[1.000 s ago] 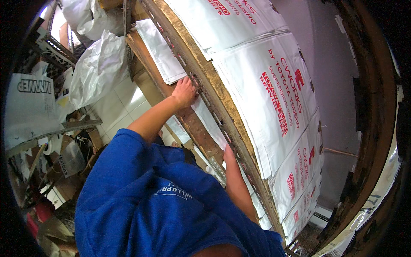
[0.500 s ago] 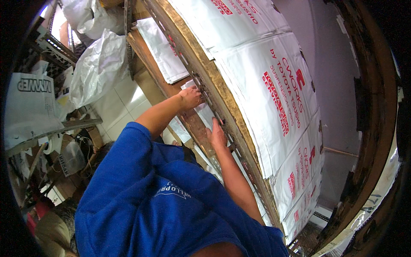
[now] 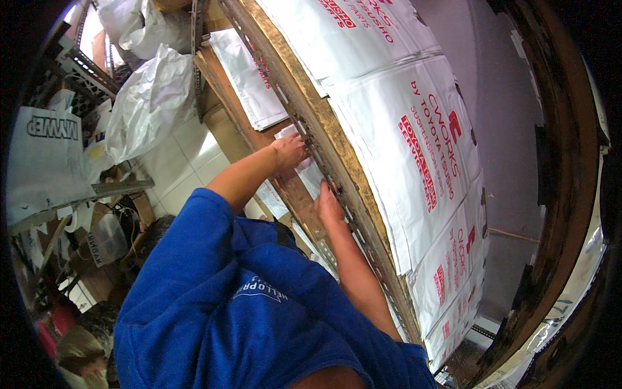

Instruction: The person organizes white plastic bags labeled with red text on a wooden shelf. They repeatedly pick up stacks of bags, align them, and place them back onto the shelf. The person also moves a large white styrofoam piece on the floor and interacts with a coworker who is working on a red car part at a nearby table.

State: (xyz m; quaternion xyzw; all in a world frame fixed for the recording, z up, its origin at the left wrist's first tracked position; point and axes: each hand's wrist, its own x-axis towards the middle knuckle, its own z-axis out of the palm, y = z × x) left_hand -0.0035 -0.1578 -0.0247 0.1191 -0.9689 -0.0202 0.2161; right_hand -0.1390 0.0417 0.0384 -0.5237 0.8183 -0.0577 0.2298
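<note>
Seems partway — has white stack point(image 3: 249, 84) flat beneath slotted rail point(image 3: 295, 100), pale sheet point(image 3: 311, 179) perhaps unfinished between left hand point(image 3: 289, 153) and right hand point(image 3: 329, 207) — cannot tell finger grip.

You have a white plastic sheet point(image 3: 312, 176) lying flat on the brown wooden shelf point(image 3: 262, 138), partly hidden from view.

Flat white red-printed bags point(image 3: 249, 84) look like smooth, faintly glossy plastic, the perforated brownish shelf rail point(image 3: 289, 87) dull metal, the blue short-sleeved shirt point(image 3: 188, 292) matt cloth.
</note>
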